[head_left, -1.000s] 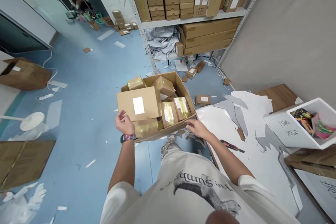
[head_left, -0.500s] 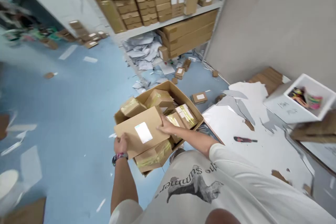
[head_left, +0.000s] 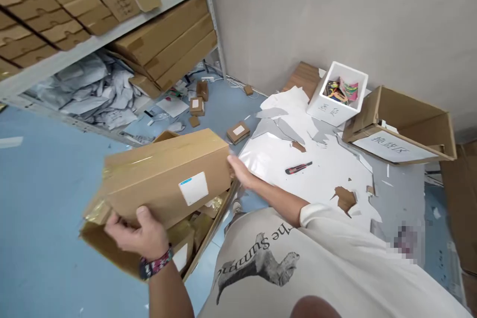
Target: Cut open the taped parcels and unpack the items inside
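A long brown cardboard box [head_left: 164,174] with a white label and yellowish tape is held up between both hands, tilted. My left hand [head_left: 139,231], with a patterned band and dark watch at the wrist, grips its near left lower edge, thumb on the front face. My right hand [head_left: 240,170] holds the box's right end; some of its fingers are hidden behind it. Below the box is a large open carton [head_left: 122,258] with smaller taped boxes inside, partly covered by the held one.
A white-covered table at right bears a red-and-black utility knife [head_left: 298,168], a white foam box [head_left: 333,112] and an open carton with a handwritten sign [head_left: 395,146]. Shelving [head_left: 112,30] with stacked boxes stands at left. Small boxes [head_left: 238,131] and paper scraps lie on the blue floor.
The labelled box has been lifted out of the large carton and turned so its long side shows, both hands staying on it. The view has swung right towards the table.
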`<state>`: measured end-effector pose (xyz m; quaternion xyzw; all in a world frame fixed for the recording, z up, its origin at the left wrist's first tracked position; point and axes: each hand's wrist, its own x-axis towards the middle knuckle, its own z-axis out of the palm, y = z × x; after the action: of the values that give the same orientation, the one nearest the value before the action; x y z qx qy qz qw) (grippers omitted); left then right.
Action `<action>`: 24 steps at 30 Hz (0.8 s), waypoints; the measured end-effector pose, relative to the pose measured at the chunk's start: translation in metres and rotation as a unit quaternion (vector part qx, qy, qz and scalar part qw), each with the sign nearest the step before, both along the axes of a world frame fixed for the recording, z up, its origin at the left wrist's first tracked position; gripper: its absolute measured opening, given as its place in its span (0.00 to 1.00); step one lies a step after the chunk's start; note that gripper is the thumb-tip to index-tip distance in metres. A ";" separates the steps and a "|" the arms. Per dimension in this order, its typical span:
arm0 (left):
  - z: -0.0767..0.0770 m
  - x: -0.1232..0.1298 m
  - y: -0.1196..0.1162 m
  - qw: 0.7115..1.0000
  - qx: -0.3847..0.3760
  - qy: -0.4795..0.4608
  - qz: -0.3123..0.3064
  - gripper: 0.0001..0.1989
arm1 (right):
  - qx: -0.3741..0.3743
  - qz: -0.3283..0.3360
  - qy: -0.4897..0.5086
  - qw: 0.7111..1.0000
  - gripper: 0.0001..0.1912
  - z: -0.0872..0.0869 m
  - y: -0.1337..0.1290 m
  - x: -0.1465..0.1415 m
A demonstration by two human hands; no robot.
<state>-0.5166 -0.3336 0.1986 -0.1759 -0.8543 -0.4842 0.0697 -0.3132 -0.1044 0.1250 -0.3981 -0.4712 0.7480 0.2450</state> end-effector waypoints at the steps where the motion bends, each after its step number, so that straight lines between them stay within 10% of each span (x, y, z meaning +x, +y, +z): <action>1: -0.007 0.019 0.030 1.000 0.014 0.018 -0.015 0.34 | -0.022 -0.035 0.000 0.999 0.37 -0.001 0.022 0.029; 8: -0.089 0.196 0.244 0.940 0.106 -0.088 -0.312 0.31 | -0.017 -0.296 -0.073 0.952 0.41 -0.020 0.169 0.269; 12: -0.123 0.297 0.323 0.877 0.143 -0.132 -0.439 0.36 | 0.000 -0.411 -0.070 0.909 0.37 -0.030 0.225 0.388; 19: -0.193 0.382 0.340 0.795 0.041 -0.208 -0.569 0.38 | -0.025 -0.479 -0.012 0.878 0.33 -0.052 0.253 0.487; 24: -0.200 0.376 0.312 0.757 -0.106 -0.245 -0.596 0.35 | 0.005 -0.480 -0.133 0.867 0.37 -0.063 0.244 0.499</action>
<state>-0.1405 -0.0214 -0.0010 -0.5312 -0.6105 -0.3606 -0.4637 0.1861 0.1396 0.0616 -0.6699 -0.2537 0.4757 0.5104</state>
